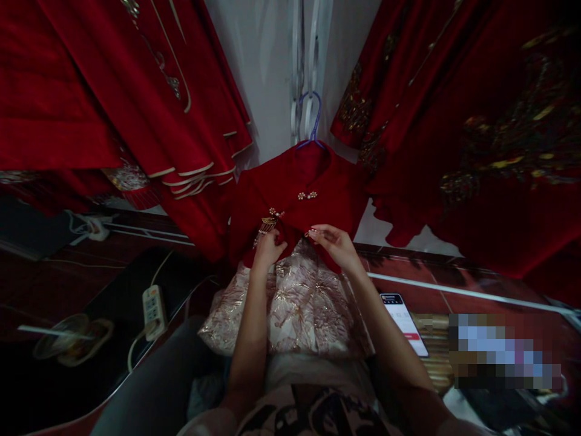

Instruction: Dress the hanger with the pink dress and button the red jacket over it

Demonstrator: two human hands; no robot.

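A short red jacket point(333, 175) hangs from a purple hanger point(314, 124) in front of me, above a pale pink brocade skirt point(299, 303) with gold threads. A flower-shaped clasp point(307, 195) sits at its chest; lower on the left is a gold tasselled brooch point(267, 225). My left hand point(269, 248) is closed on the jacket's lower front, just beneath the brooch. Closed at the opposite front edge, my right hand point(334, 243) pinches the jacket beside a small bead-like clasp point(309, 233). The fingertips partly hide the cloth they grip.
Red garments with trim point(181, 121) hang at left, and more with gold embroidery point(503, 157) at right. A power strip point(154, 312) and clear plastic cup point(63, 336) lie on a dark surface at left. A lit phone point(403, 324) rests on slatted bamboo at right.
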